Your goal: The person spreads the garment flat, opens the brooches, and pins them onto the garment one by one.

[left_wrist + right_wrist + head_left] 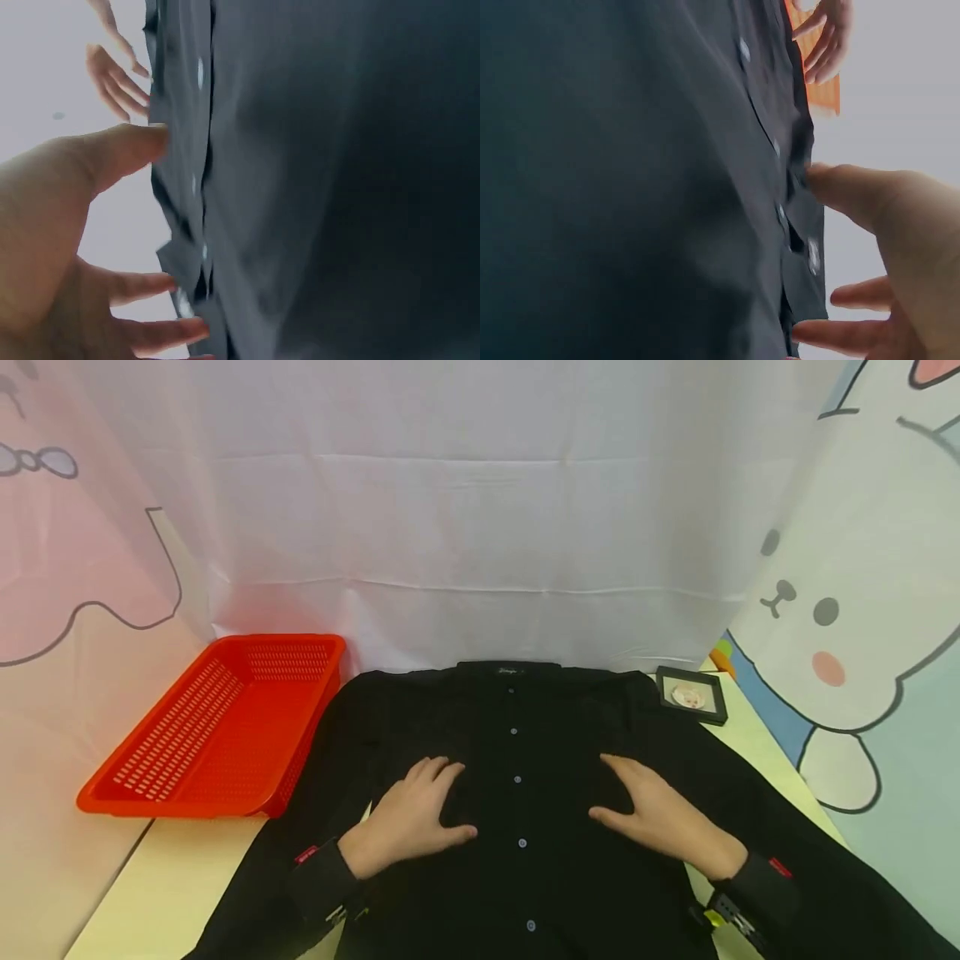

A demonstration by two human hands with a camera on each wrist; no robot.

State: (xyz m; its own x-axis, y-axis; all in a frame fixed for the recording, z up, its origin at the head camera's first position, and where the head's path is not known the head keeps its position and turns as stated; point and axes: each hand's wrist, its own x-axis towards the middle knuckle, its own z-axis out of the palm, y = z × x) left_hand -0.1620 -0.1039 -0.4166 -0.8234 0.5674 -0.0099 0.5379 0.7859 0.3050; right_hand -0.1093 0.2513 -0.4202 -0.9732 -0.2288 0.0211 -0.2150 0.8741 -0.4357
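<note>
A black button-up shirt [480, 718] lies spread front side up on the table, its collar at the far edge and a row of pale buttons down the middle. My left hand [412, 818] is over the left half of the shirt with fingers spread and thumb toward the buttons. Over the right half, my right hand [660, 814] has its fingers extended and thumb apart. Neither hand holds anything. Both wrist views show the shirt's dark cloth [300, 150] close by; whether fingertips touch it, I cannot tell.
A red plastic basket [225, 727] stands on the left of the pale yellow table [165, 877]. At the back right lies a small black-framed box [692, 695] with a round item inside. Behind hangs a white curtain [480, 527] with cartoon figures at its sides.
</note>
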